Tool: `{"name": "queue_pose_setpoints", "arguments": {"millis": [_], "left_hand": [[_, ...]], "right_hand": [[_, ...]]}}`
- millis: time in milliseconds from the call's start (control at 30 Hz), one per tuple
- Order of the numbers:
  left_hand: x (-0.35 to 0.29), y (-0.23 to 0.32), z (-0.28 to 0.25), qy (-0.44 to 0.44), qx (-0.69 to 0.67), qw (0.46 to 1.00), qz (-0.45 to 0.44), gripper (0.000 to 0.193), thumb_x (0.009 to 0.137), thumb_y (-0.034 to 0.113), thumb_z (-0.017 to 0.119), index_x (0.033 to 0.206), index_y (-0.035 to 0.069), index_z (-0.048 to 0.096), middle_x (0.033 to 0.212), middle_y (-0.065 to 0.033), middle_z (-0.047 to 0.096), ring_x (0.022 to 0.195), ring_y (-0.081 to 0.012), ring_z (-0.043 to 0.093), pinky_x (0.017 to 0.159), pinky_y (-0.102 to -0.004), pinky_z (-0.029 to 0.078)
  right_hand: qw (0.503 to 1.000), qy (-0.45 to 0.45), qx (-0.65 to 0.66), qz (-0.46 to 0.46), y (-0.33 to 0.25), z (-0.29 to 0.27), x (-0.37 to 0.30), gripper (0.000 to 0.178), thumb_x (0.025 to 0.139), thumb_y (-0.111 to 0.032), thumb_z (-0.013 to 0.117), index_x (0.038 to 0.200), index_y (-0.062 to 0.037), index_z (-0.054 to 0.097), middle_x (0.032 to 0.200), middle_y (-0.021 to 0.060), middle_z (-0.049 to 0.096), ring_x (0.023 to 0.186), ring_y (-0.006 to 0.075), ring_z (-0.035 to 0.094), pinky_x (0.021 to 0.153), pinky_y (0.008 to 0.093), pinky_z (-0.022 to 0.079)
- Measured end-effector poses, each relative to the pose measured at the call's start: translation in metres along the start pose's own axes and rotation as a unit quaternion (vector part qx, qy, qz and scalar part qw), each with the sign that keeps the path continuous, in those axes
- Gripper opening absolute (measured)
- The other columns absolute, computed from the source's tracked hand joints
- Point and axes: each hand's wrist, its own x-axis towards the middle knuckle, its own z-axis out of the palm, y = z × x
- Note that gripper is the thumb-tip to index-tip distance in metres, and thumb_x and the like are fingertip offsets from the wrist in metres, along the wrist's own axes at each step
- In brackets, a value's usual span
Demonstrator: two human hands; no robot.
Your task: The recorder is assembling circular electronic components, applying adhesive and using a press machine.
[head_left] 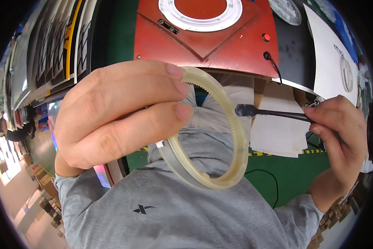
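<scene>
A pale yellow plastic ring gear (pixel 241 145) with small teeth along its inner side is held up in front of my chest. My left hand (pixel 120 110) grips it by its left side, fingers closed over the rim. Between the thumb and fingertips of my right hand (pixel 340 124) is a thin black brush (pixel 284 113). Its dark tip carries a whitish smear and points at the ring's right side, close to the rim; whether it touches cannot be made out.
A red work fixture (pixel 253 45) with a white ring (pixel 201 28) on it stands ahead on the bench. It bears a red button (pixel 266 37) and a black cable. A clear round dish (pixel 286 11) and a white sheet (pixel 325 54) lie to the right. A conveyor with racks runs at left.
</scene>
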Motion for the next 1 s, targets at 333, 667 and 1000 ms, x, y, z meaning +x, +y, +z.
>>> {"name": "queue_pose_setpoints", "arguments": {"millis": [333,667,1000], "left_hand": [[0.000,0.009,0.003,0.009,-0.001,1.000,-0.014,0.036,0.074,0.007,0.081,0.107,-0.002,0.069,0.107,-0.0211,0.074,0.103,-0.0393,0.077,0.084,-0.0452,0.065],[0.000,-0.002,0.015,0.006,0.001,0.991,0.134,0.027,0.082,0.003,0.081,0.105,-0.007,0.071,0.107,-0.0238,0.073,0.103,-0.0403,0.075,0.086,-0.0469,0.070],[-0.004,-0.001,0.007,0.019,0.005,0.999,0.031,0.036,0.083,0.004,0.078,0.116,-0.005,0.068,0.112,-0.0224,0.072,0.107,-0.0400,0.074,0.091,-0.0447,0.068]], "right_hand": [[0.999,-0.017,-0.034,0.021,-0.022,0.006,0.003,0.022,0.074,-0.004,0.074,0.094,0.0037,0.077,0.087,0.0133,0.069,0.076,0.0240,0.063,0.071,0.0377,0.050],[0.974,-0.180,0.112,-0.074,0.025,-0.011,0.014,0.027,0.093,-0.025,0.077,0.096,0.0011,0.081,0.086,0.0134,0.070,0.066,0.0245,0.062,0.069,0.0379,0.052],[0.858,0.227,0.373,0.269,0.082,0.036,-0.034,0.030,0.112,-0.016,0.058,0.134,0.0032,0.068,0.097,0.0018,0.070,0.062,0.0010,0.042,0.058,0.0165,0.033]]}}
